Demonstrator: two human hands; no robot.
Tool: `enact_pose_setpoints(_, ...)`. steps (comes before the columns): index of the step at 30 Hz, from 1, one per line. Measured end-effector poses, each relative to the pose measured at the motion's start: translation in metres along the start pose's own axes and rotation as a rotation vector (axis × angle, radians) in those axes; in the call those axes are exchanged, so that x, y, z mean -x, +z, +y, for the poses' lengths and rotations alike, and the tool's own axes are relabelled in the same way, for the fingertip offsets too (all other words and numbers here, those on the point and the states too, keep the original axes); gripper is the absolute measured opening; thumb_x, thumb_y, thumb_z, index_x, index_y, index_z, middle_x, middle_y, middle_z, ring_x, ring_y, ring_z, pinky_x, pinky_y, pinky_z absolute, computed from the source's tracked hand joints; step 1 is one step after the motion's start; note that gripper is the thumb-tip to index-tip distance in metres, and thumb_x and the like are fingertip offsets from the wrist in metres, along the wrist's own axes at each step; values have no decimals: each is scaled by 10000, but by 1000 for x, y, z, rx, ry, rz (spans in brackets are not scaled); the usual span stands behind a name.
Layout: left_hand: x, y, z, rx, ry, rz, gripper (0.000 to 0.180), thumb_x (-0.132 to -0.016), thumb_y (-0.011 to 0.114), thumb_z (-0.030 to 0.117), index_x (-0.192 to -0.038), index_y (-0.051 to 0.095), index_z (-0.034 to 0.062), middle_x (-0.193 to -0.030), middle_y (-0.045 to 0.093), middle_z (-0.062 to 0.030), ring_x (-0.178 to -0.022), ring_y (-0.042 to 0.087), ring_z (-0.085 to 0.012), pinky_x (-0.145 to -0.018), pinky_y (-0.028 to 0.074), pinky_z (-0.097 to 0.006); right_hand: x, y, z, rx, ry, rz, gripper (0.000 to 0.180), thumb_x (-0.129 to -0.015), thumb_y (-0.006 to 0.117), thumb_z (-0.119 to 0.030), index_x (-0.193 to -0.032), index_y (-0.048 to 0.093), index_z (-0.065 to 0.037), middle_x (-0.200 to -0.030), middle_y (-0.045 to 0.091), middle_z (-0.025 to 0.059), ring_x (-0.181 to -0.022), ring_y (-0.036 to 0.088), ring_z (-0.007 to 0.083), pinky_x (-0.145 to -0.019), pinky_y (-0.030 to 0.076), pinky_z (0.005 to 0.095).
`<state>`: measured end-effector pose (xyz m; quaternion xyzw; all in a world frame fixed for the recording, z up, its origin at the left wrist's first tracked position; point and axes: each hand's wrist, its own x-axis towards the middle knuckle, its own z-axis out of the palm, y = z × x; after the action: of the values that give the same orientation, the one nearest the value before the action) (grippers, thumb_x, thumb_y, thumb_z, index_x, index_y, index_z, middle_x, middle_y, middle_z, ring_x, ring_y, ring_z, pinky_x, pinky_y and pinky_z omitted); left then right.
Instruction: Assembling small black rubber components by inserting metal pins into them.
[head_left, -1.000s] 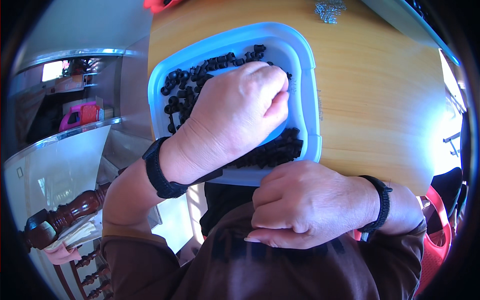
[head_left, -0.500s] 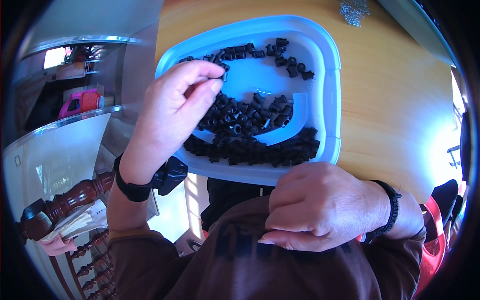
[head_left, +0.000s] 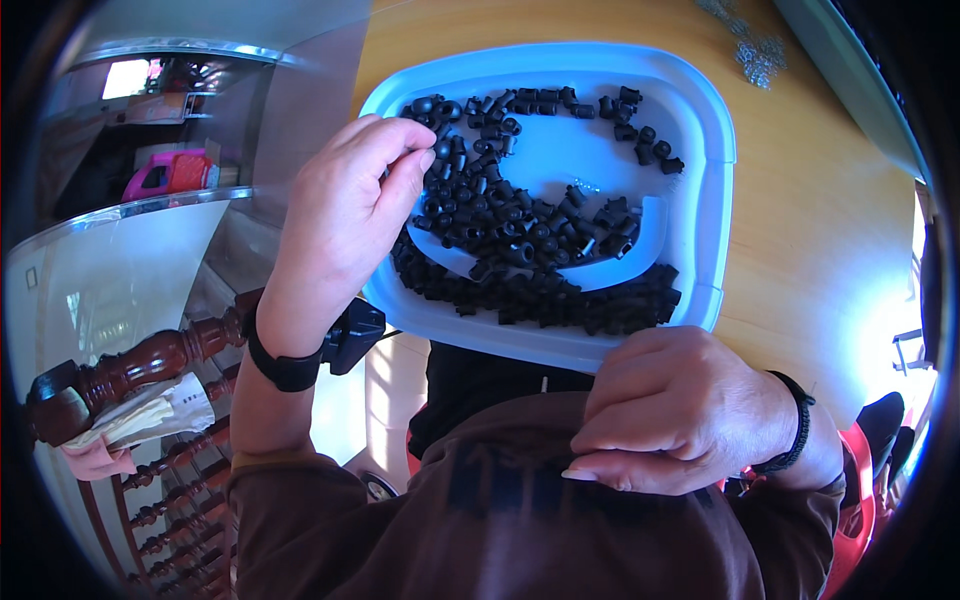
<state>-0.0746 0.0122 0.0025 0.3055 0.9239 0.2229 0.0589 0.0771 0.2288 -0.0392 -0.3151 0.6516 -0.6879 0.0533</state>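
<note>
A white plastic tray (head_left: 728, 190) holds many small black ribbed plastic caps (head_left: 500, 215), some heaped in the middle and others in a band along its near side. My left hand (head_left: 350, 205) reaches over the tray's left part, thumb and forefinger pinched together beside the caps; whatever is between the tips is too small to make out. Close to my chest, just off the tray's near right corner, my right hand (head_left: 690, 415) is closed with its fingers curled in. Its palm side is hidden. A few tiny shiny pieces (head_left: 586, 186) lie on the tray floor.
The tray rests on a wooden table (head_left: 800, 220). Small shiny metal pieces (head_left: 760, 62) lie in a pile at the back right. To the left are a dark turned-wood railing (head_left: 130, 365) with cloths on it, and a shelf (head_left: 150, 205) with a pink and red item.
The whole view has shifted, so the tray appears further right. My left hand has moved toward the tray's left side, still pinched. My right hand stays closed near my chest.
</note>
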Motion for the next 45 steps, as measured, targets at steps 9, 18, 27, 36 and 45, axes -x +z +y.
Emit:
enact_pose_setpoints(9,-9,3,-10,-198,83,-31,128,-805,614,97,-929,615,66,-861,595,-88,-736,595,-279,-640,475,-338,-2,-1,-2,-16,9,-6,162,-789,678,-163,-701,582,-67,-640,534,59,-588,561,255,-520,446,360)
enact_pose_setpoints(18,-8,7,-9,-421,198,-29,158,-765,654,121,-903,597,68,-827,579,-72,-694,594,-266,-599,480,-345,0,-1,-2,-14,8,2,178,-791,676,-164,-696,562,-66,-652,529,60,-584,558,254,-518,444,359)
enact_pose_setpoints(27,11,-13,50,799,-415,-349,146,-847,612,105,-951,601,4,-748,580,7,-556,414,6,-494,318,-134,-1,-9,-2,131,17,371,234,-759,683,-5,-985,629,22,-863,635,138,-710,610,203,-600,491,277)
enact_pose_setpoints(36,20,-1,74,1137,-609,-602,239,-879,605,160,-1026,579,-27,-818,601,-43,-531,406,-26,-491,350,-166,-2,-11,0,139,13,397,360,-775,660,5,-1127,585,30,-875,624,111,-723,593,186,-638,479,285)
enact_pose_setpoints(45,30,-1,70,1163,-525,-689,225,-918,569,222,-964,610,6,-773,618,-18,-599,479,-22,-506,373,-158,0,-11,-4,84,39,352,299,-791,674,-45,-1075,609,23,-846,634,124,-697,601,224,-614,472,304)
